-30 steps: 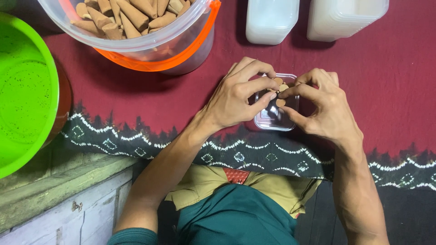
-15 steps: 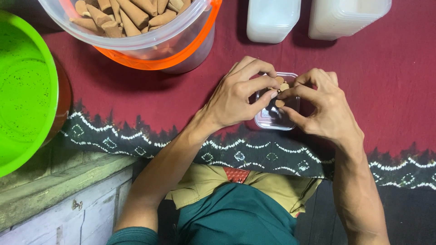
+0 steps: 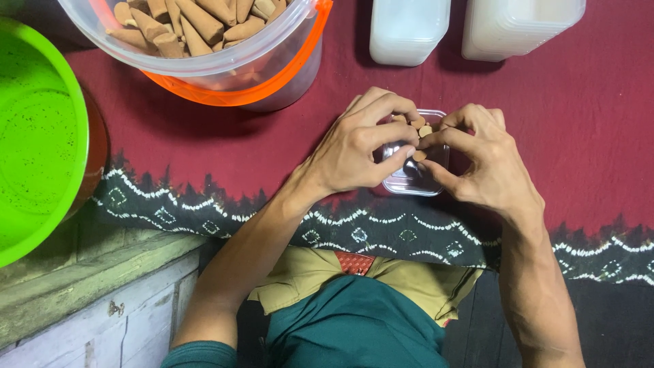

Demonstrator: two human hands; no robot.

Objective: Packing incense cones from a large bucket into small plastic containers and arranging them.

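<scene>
Both hands, left hand and right hand, pinch brown cones inside a small clear box; the packing needs steady fingertips.

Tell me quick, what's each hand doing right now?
Left hand: fingers curled, pinching small brown cones over the small clear container.
Right hand: curled, pinching the same cones.
</scene>
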